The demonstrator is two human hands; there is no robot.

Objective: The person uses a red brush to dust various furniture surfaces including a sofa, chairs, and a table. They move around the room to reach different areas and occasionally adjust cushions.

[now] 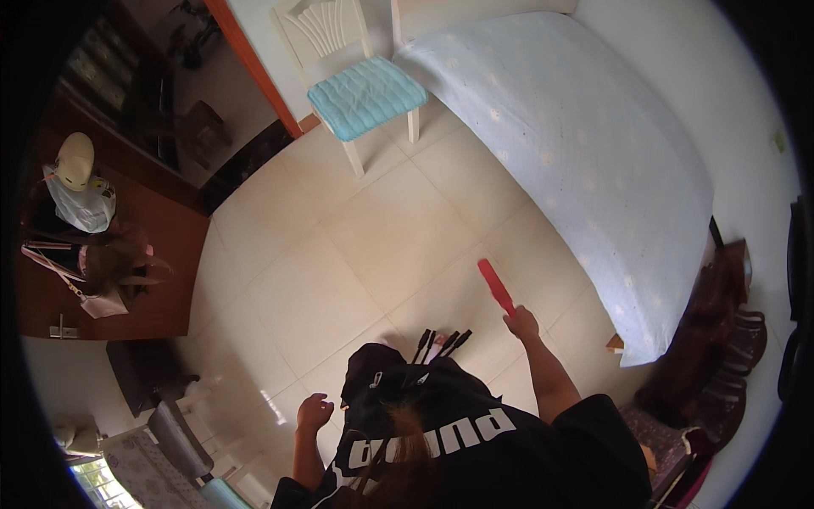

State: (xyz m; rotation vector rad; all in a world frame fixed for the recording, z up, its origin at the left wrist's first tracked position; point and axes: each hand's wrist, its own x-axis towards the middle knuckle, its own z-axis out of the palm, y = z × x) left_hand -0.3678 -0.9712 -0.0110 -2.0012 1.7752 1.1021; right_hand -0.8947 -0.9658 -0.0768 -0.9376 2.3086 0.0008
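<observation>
My right hand (523, 323) reaches out in front of me, closed around the lower end of a flat red paddle-shaped tool (495, 284). The tool points away from me over the beige tiled floor (394, 242), and its exact kind cannot be told. Hanging low on the other side of my body, my left hand (315, 410) is loosely curled with nothing visible in it. Between them is my black shirt (445, 439) with white lettering, and black drawstring ends (439, 347) stick out beyond it.
A bed with a pale blue sheet (547, 121) fills the right side. At the far wall stands a white chair with a turquoise cushion (369, 98). On the left, a brown door (172, 299) carries bags and a cream helmet (76, 161). Dark wooden furniture (687, 331) stands at right.
</observation>
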